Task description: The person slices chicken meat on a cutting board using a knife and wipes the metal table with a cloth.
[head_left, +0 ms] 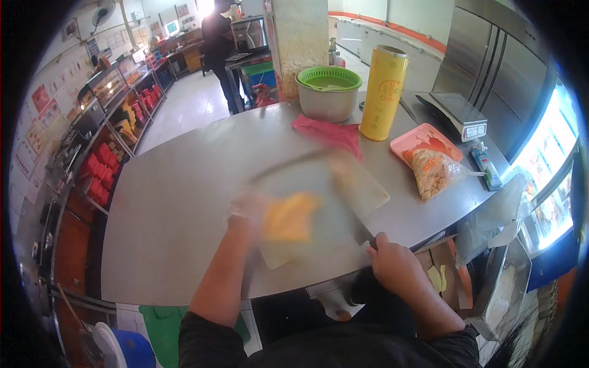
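My right hand (396, 264) is closed around the handle of a knife (363, 232). Its blade is smeared by motion and points away from me over a pale cutting board (368, 193). Blurred, my left hand (246, 211) is at the board's left side, with what looks like a thin clear glove at the wrist. Against its fingers is an orange-yellow piece of food (291, 218), also blurred. How the fingers meet that piece cannot be made out. A brownish smear (342, 168) shows at the board's far side; its kind is unclear.
On the steel table (165, 202) are a pink cloth (328, 132), a pot with a green basket (329, 92), a yellow roll (384, 92), a pink tray (426, 142), a bag of food pieces (432, 175) and a scale (457, 116). A person (219, 55) stands far back.
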`<move>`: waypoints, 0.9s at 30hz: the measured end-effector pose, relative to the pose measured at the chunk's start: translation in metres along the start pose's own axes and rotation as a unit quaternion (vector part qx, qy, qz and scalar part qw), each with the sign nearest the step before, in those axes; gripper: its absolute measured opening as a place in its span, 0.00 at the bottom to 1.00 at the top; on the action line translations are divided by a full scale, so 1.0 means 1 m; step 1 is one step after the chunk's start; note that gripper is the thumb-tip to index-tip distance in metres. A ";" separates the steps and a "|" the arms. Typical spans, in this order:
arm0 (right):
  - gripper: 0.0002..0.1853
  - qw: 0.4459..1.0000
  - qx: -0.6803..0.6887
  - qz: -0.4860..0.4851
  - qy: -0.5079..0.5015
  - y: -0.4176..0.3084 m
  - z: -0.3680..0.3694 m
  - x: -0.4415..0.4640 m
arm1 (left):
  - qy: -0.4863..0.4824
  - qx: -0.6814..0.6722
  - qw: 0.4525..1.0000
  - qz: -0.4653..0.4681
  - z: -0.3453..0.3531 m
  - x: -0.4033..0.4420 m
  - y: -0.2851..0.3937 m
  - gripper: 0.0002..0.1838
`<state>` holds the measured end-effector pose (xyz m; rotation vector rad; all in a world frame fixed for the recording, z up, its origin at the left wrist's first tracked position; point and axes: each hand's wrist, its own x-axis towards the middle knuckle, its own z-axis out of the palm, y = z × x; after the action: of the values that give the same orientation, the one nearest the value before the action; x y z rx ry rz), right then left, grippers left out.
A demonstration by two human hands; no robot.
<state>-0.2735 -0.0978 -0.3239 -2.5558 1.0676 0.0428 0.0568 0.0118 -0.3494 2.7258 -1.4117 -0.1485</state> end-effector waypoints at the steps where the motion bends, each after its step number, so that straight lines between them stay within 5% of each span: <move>1: 0.16 1.000 0.000 0.001 0.000 -0.003 0.002 0.000 | -0.007 0.015 1.000 -0.016 0.007 0.005 -0.005 0.26; 6: 0.16 0.997 0.007 -0.078 -0.009 -0.016 0.020 0.006 | 0.070 0.103 0.992 -0.008 0.067 0.033 -0.035 0.25; 15: 0.16 0.996 -0.068 -0.057 0.022 -0.008 0.006 0.019 | 0.297 -0.148 0.937 0.113 0.061 0.033 -0.026 0.19; 18: 0.16 0.996 -0.064 -0.047 0.049 -0.003 0.010 0.025 | 0.260 -0.103 0.933 0.228 0.027 0.012 0.017 0.17; 20: 0.16 0.996 -0.053 -0.044 0.052 -0.006 0.010 0.027 | -0.005 -0.137 0.975 0.175 0.024 0.008 0.027 0.18; 25: 0.16 0.998 -0.013 -0.058 0.036 -0.025 0.020 0.029 | 0.054 -0.212 0.961 0.170 0.019 0.000 0.004 0.20; 27: 0.16 0.984 -0.073 -0.156 0.041 -0.022 0.038 0.036 | 0.061 -0.235 0.956 0.166 0.024 -0.001 0.000 0.21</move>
<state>-0.2279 -0.0951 -0.3580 -2.8511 0.7006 -0.0679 0.0534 0.0117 -0.3731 2.0570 -1.5368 -0.2529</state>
